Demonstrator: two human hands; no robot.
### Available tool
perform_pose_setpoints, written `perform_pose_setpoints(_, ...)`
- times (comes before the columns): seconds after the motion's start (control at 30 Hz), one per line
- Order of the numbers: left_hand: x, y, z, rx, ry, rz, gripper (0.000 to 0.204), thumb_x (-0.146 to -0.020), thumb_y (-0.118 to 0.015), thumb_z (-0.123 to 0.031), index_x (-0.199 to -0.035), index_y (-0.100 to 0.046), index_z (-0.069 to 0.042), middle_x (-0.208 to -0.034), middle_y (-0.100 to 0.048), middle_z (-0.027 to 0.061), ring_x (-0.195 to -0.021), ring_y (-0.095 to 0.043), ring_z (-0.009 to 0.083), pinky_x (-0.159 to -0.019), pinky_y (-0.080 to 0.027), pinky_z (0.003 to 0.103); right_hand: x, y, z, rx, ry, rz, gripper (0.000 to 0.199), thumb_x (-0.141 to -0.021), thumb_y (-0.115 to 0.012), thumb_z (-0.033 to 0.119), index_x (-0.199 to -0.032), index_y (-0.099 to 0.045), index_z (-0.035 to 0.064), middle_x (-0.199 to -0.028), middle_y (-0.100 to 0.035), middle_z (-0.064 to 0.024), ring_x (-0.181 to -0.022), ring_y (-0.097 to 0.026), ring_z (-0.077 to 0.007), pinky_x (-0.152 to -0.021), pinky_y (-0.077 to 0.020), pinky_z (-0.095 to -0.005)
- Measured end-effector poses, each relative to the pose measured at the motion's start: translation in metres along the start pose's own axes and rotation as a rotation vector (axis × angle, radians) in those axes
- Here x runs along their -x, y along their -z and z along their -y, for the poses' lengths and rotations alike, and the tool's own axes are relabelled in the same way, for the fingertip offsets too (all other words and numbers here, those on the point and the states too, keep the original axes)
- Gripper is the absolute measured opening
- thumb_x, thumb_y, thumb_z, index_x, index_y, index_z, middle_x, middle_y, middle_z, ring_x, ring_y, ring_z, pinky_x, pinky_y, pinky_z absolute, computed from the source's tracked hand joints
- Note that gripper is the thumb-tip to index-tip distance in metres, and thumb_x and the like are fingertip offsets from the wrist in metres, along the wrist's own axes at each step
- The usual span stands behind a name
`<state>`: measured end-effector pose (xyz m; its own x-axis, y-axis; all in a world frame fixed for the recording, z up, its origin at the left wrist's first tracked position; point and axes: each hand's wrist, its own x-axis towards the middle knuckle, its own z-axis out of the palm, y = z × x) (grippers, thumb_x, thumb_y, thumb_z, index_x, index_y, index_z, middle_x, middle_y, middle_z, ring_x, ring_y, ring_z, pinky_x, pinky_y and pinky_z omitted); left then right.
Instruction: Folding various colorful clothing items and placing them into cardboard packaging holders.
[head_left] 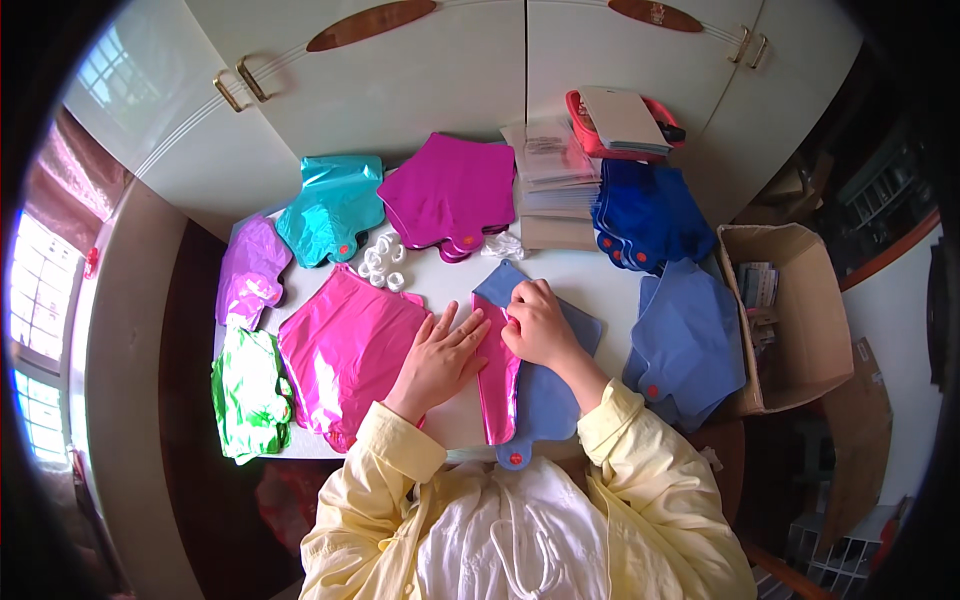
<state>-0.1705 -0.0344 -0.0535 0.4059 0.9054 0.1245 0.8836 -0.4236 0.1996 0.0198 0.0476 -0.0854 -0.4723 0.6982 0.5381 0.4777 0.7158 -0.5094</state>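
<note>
A flat pink foil balloon (497, 405), folded into a narrow strip, lies on a flat blue-grey foil balloon (550, 405) at the front middle of the white table (455, 425). My left hand (437, 362) rests flat with fingers spread, its fingertips on the strip's left edge. At the strip's upper right, my right hand (540, 325) has its fingers curled in and seems to pinch the pink foil; its fingertips are partly hidden. Left of my left hand lies a stack of pink foil balloons (350, 350).
Further balloon stacks ring the table: green (245, 390), purple (250, 265), teal (330, 205), magenta (450, 190), dark blue (650, 215) and blue-grey (690, 340). White ribbon rolls (380, 262) lie mid-table. Behind are clear packets (555, 175) and a red basket (585, 138); a cardboard box (820, 330) stands right.
</note>
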Motion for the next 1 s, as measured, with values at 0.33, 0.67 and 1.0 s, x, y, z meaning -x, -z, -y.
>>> perform_pose_setpoints(0.33,0.003,-0.003,0.0,-0.104,-0.015,0.009,0.057,-0.091,-0.052,-0.044,-0.141,-0.04,-0.022,-0.144,-0.041,0.0004,-0.136,-0.031,0.0304,-0.11,-0.025,0.047,0.001,0.012,0.019,0.254,-0.066,-0.1,0.025,-0.07,-0.064,0.013,-0.092,-0.058,0.0023,-0.098,-0.052,-0.0122,-0.097,-0.049,-0.0314,-0.083,-0.0425,-0.0402)
perform_pose_setpoints(0.67,0.002,-0.002,-0.001,-0.172,-0.027,-0.002,0.059,-0.089,-0.052,-0.047,-0.14,-0.042,-0.019,-0.143,-0.042,-0.0007,-0.136,-0.032,0.0274,-0.109,-0.026,0.048,0.042,0.034,0.057,0.187,-0.005,0.23,0.051,-0.074,-0.074,0.03,-0.114,-0.058,0.0023,-0.116,-0.057,-0.0111,-0.11,-0.053,-0.0248,-0.095,-0.0413,-0.0377)
perform_pose_setpoints(1.0,-0.02,-0.008,0.019,-0.232,0.005,0.012,0.056,-0.092,-0.049,-0.042,-0.14,-0.04,-0.016,-0.143,-0.043,-0.0004,-0.136,-0.033,0.0265,-0.109,-0.025,0.05,0.045,0.041,0.06,0.262,-0.037,0.311,0.058,-0.073,-0.073,0.037,-0.12,-0.057,0.007,-0.124,-0.055,-0.0083,-0.118,-0.05,-0.0219,-0.105,-0.031,-0.0505)
